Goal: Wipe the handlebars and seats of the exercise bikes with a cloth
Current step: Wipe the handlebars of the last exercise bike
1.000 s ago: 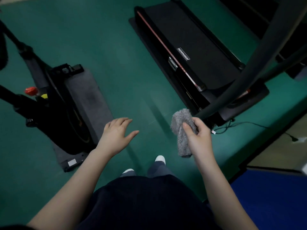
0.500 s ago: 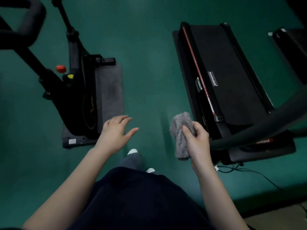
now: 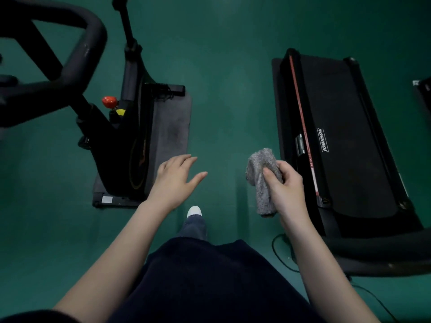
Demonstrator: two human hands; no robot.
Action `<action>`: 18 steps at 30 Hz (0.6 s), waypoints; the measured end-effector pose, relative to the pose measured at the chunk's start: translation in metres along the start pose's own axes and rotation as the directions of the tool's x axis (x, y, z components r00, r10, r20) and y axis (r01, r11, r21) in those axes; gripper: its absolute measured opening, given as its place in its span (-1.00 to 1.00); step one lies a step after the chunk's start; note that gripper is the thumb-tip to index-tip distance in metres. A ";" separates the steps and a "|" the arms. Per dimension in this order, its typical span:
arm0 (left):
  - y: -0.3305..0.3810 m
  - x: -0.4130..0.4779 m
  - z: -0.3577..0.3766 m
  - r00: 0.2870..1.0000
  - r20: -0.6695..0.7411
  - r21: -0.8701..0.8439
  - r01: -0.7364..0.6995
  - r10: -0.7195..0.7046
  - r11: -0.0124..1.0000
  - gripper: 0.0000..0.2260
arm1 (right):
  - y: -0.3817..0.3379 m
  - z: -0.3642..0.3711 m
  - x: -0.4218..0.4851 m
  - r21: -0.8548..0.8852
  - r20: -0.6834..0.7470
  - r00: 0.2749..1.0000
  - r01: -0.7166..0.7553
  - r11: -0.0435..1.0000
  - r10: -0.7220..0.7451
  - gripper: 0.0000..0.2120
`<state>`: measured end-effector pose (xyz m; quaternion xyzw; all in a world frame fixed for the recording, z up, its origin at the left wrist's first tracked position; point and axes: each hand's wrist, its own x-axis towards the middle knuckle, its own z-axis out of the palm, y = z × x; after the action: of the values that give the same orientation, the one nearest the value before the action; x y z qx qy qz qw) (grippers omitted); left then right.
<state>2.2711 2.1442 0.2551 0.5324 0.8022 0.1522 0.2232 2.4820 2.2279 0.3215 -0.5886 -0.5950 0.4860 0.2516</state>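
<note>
The green floor (image 3: 221, 66) fills the view, with a black treadmill (image 3: 345, 141) on the right and an exercise bike (image 3: 126, 141) on a grey mat (image 3: 172, 127) on the left. The person stands in the lane between the two machines, so neither is being touched. The bike's handlebar (image 3: 77, 43) loops across the upper left, well apart from both hands; its seat is not in view. The left grip (image 3: 173, 180) hangs over the floor just beside the mat's edge, fingers spread and relaxed, holding nothing. It is probably kept free to steady the bike or for balance while walking. The right grip (image 3: 286, 185) is closed round the grey cloth (image 3: 261, 169), thumb pressed on the front. The cloth is bunched above the fist with a tail hanging below, a carrying hold that also keeps a wad ready for wiping. A red knob (image 3: 109, 101) sits on the bike frame, and one white shoe (image 3: 194, 210) points forward between the arms.

Compared with half a second ago, the view has swung left. The handlebar now shows much more of its loop, the bike sits closer, and the treadmill has slid right. Both hands keep the same pose. Only one shoe shows now instead of two, which suggests a step towards the bike.
</note>
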 end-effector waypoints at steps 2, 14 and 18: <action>-0.007 0.015 -0.011 1.000 -0.010 0.003 0.002 -0.002 1.000 -0.49 | -0.014 0.012 0.020 -0.021 0.015 0.999 0.031 0.999 -0.031 -0.93; -0.065 0.042 -0.046 0.967 -0.094 -0.084 0.230 -0.238 0.969 -0.48 | -0.062 0.084 0.085 -0.072 0.232 0.959 0.181 0.981 -0.160 -0.94; -0.065 0.050 -0.048 0.952 -0.126 -0.105 0.267 -0.279 0.958 -0.47 | -0.073 0.097 0.108 -0.068 0.286 0.941 0.208 0.976 -0.181 -0.93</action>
<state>2.1785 2.1648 0.2550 0.3940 0.8745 0.1914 0.2084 2.3448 2.3153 0.3171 -0.4642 -0.7027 0.5070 0.1833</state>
